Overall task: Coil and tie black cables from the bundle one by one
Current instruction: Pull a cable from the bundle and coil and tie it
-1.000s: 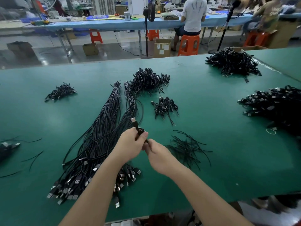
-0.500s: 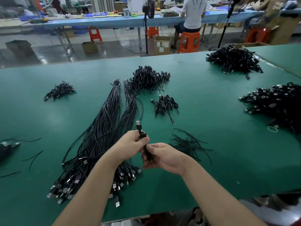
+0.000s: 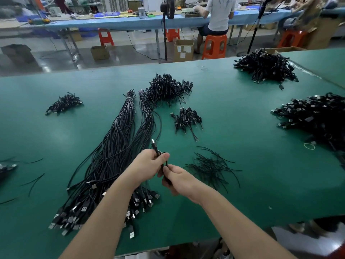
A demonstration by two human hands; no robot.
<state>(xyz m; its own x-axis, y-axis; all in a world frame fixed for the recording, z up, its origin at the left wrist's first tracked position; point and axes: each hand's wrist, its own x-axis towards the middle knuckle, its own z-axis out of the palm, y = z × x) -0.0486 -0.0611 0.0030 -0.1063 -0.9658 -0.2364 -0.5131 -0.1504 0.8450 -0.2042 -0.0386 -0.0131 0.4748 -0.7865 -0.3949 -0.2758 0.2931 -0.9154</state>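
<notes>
Since a moment ago the right hand [image 3: 180, 177] has turned and dropped a little lower and closer to the person, so that the two hands now sit one above the other along the cable instead of side by side. The left hand [image 3: 149, 163] curls its fingers around the upper part of the coiled cable [image 3: 158, 156], and the plug [image 3: 153, 143] stands out above the fist, pointing up and away. The right hand pinches the lower part of the same cable between thumb and fingers; I cannot tell if it also holds a tie. The long axis of the coil runs nearly straight from the person outwards, tilted a little to the left, above the table [image 3: 242, 193] and not touching it. I judge that the coil is being closed or wrapped, and the next thing needed is a tie. The loose ties [image 3: 211, 167] lie just to the right of the right hand, so this hand is the nearer one, and nothing stands between them. The long bundle [image 3: 115, 146] of uncoiled cables lies to the left, under the left forearm, with its plug ends near the table's edge. A small pile of finished coils [image 3: 187, 118] lies beyond the hands, a larger heap [image 3: 166, 86] behind it, and more heaps are far to the right.
</notes>
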